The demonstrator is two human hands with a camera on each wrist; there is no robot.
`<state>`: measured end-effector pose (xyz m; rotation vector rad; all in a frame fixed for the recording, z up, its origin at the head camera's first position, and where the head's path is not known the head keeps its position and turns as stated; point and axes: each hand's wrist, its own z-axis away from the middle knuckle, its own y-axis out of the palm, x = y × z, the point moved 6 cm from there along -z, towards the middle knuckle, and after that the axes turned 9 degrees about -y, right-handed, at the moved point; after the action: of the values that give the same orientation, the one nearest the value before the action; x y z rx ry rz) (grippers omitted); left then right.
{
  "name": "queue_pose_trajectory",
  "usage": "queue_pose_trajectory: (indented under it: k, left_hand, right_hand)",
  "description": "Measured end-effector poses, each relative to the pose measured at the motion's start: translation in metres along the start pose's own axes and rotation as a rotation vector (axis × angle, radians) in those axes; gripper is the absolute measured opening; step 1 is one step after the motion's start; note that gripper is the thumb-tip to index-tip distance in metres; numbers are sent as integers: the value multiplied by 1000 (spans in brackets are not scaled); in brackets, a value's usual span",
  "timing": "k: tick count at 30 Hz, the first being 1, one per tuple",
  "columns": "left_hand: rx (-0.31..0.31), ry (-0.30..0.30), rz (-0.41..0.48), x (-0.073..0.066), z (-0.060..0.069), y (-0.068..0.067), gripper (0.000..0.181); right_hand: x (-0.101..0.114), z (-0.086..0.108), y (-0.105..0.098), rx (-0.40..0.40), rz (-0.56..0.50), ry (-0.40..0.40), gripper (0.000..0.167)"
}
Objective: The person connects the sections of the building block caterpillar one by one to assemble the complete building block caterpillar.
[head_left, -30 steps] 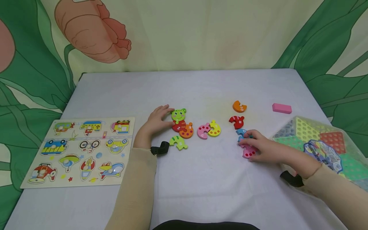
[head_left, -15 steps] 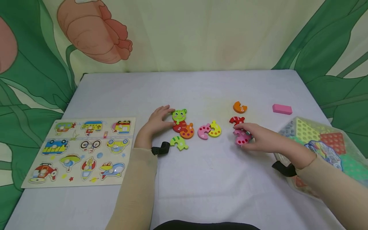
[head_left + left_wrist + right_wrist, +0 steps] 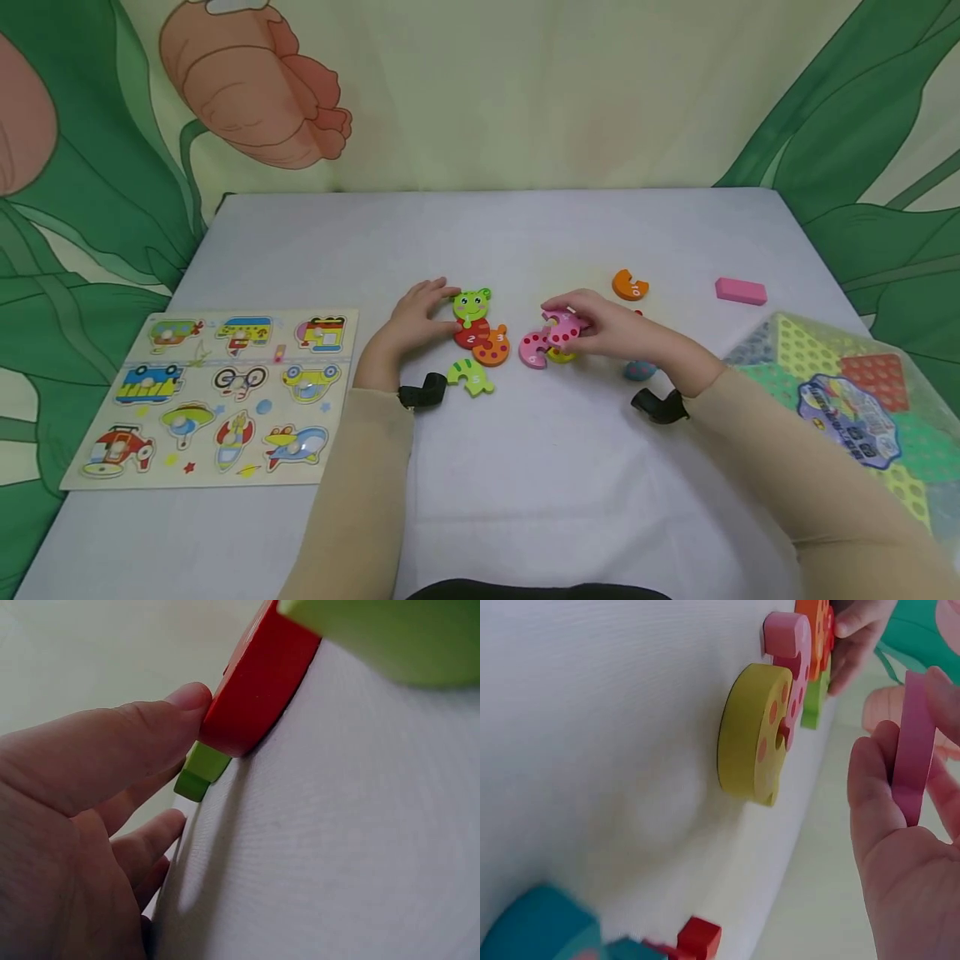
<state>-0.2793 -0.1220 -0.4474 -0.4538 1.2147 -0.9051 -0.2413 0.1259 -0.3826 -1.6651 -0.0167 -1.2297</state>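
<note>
In the head view, my left hand [image 3: 408, 333] rests beside a caterpillar puzzle. Its thumb touches the edge of the red piece [image 3: 262, 682], and its index finger lies by the green smiling head [image 3: 471, 305]. An orange piece [image 3: 492, 346] adjoins the red one; a green striped piece [image 3: 470, 377] lies just below. My right hand [image 3: 618, 333] pinches a pink red-spotted puzzle piece [image 3: 915, 750] between thumb and fingers, raised off the table. Beneath it lie a joined yellow piece [image 3: 739, 735] and another pink piece [image 3: 532, 349]; the yellow is partly hidden in the head view.
A blue piece [image 3: 640, 370] and an orange piece [image 3: 630, 286] lie right of centre; a red piece [image 3: 699, 937] is mostly hidden by my right hand. Farther right are a pink block [image 3: 741, 291] and a clear bag of bumpy tiles [image 3: 873, 383]. A vehicle puzzle board [image 3: 105, 412] lies left.
My right hand has picked up the pink spotted piece from the right-hand column and carried it left, over the yellow and pink pair. My left hand has stayed in place.
</note>
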Motion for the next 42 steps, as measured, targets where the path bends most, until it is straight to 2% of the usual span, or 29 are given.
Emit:
queue_pose_trajectory:
  k: [4, 11, 17, 24, 27, 32, 37, 42]
  left_hand:
    - [-2, 1, -5, -1, -1, 0, 59]
    - [-4, -12, -9, 1, -3, 0, 59]
    - [-7, -13, -9, 1, -3, 1, 59]
    - [-5, -11, -16, -1, -2, 1, 59]
    - [-7, -15, -16, -1, -2, 1, 59]
    - [-2, -23, -4, 0, -2, 1, 59]
    - [-3, -29, 4, 1, -2, 1, 59]
    - [0, -33, 6, 1, -2, 1, 59]
  right_hand:
    - [-4, -8, 2, 3, -16, 29, 58]
    - [-12, -23, 6, -22, -113, 170, 62]
    - [-14, -33, 14, -26, -195, 154, 59]
    - [-24, -42, 20, -23, -238, 196, 66]
    - [-26, -47, 21, -15, -264, 204, 62]
    - [-26, -53, 26, 31, -225, 201, 51]
    - [-21, -58, 31, 103, -156, 182, 51]
    - [-18, -61, 32, 134, -74, 144, 52]
